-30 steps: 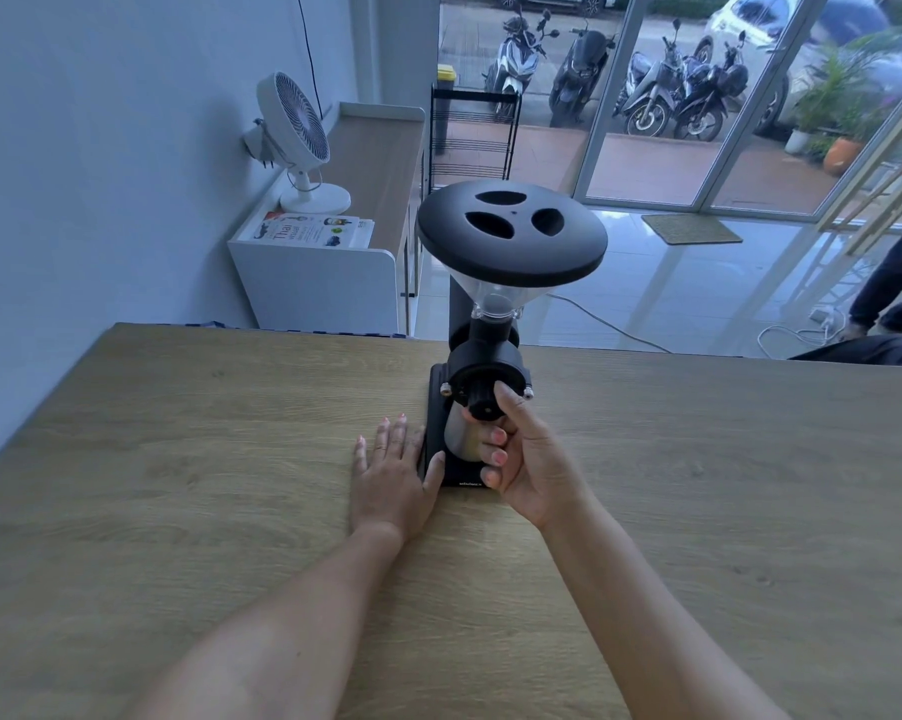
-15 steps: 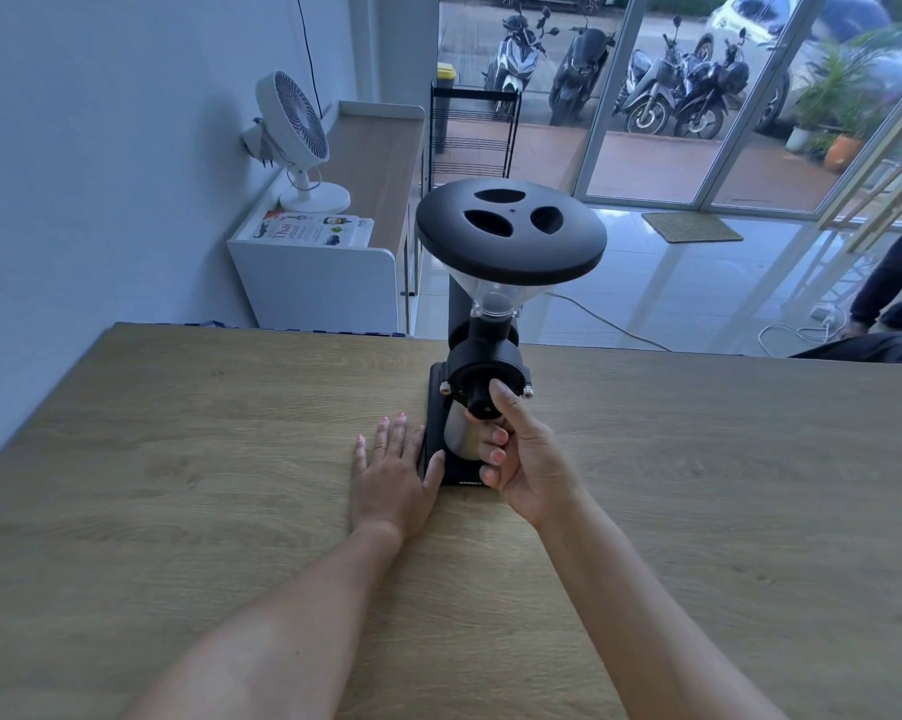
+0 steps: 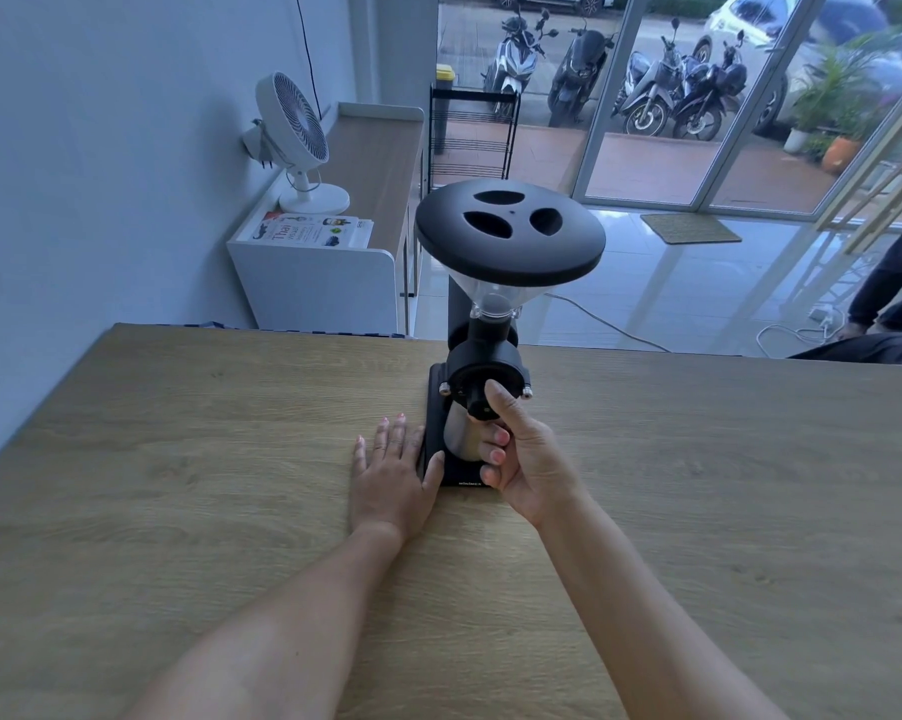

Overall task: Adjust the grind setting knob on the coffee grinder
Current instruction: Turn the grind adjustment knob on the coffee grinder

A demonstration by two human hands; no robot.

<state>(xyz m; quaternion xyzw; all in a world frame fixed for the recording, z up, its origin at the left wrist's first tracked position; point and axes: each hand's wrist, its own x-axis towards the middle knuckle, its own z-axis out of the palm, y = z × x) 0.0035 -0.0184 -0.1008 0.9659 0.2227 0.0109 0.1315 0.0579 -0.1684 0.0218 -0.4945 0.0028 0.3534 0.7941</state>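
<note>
Pinching grind knob [image 3: 477,406] with right hand [image 3: 524,456] fingers; left hand [image 3: 392,478] flat, released, touching grinder base [image 3: 434,402].

Black coffee grinder [image 3: 482,324] upright on wooden table, small grind setting knob [image 3: 477,405] on its round front.

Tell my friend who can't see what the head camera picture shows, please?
A person's right hand pinches the small black knob on the front of a black coffee grinder standing on a wooden table. Their left hand lies flat on the table, touching the grinder's base.
</note>
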